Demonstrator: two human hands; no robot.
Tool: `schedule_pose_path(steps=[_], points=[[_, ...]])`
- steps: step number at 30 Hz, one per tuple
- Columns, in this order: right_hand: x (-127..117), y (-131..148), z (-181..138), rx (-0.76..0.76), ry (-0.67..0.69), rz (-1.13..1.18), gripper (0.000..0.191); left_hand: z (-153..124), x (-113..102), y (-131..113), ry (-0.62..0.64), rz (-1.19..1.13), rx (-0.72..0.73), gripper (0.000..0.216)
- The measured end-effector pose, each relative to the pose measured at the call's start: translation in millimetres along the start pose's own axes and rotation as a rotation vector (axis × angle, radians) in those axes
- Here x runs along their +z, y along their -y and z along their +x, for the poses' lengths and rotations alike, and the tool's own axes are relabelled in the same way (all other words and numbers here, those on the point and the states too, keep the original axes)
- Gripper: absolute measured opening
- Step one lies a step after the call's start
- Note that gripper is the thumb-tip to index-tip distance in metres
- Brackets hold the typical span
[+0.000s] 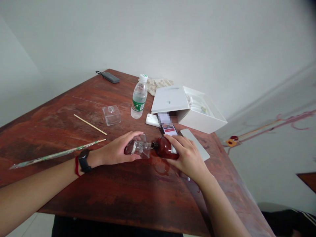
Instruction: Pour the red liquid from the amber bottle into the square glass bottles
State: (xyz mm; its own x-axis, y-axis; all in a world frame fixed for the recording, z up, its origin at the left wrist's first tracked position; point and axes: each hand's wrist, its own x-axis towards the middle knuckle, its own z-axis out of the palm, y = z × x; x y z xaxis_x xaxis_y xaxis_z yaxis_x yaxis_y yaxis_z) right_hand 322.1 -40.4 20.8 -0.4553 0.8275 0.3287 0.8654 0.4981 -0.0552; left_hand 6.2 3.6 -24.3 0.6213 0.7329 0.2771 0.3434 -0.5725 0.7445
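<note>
My left hand (118,148) is wrapped around a clear glass bottle (141,146) that is tilted over, its neck toward the right. In my right hand (189,153) is a round brown glass bottle (163,147) with a pale label, also tilted, its dark mouth pointing left. The two mouths meet or nearly meet; I cannot tell whether liquid passes between them. Beyond my left hand stands a clear square glass piece (112,116) with a small rounded top. A wet-looking ring (161,167) marks the wood below the brown bottle.
On the wooden table (111,194) are a water bottle (139,97), a thin stick (90,124), and a wrapped stick pack (56,154). A white box (201,113), phone (170,131), white case (152,120), pale flat device (196,143), cloth (158,84) and grey power bank (110,77) lie farther back.
</note>
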Motion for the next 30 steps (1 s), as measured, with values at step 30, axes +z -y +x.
schedule_pose_path(steps=[30], points=[[-0.4, 0.9, 0.0, 0.003, -0.01, 0.006, 0.064, 0.7, -0.1, -1.8, 0.012, 0.01, -0.021, 0.08]])
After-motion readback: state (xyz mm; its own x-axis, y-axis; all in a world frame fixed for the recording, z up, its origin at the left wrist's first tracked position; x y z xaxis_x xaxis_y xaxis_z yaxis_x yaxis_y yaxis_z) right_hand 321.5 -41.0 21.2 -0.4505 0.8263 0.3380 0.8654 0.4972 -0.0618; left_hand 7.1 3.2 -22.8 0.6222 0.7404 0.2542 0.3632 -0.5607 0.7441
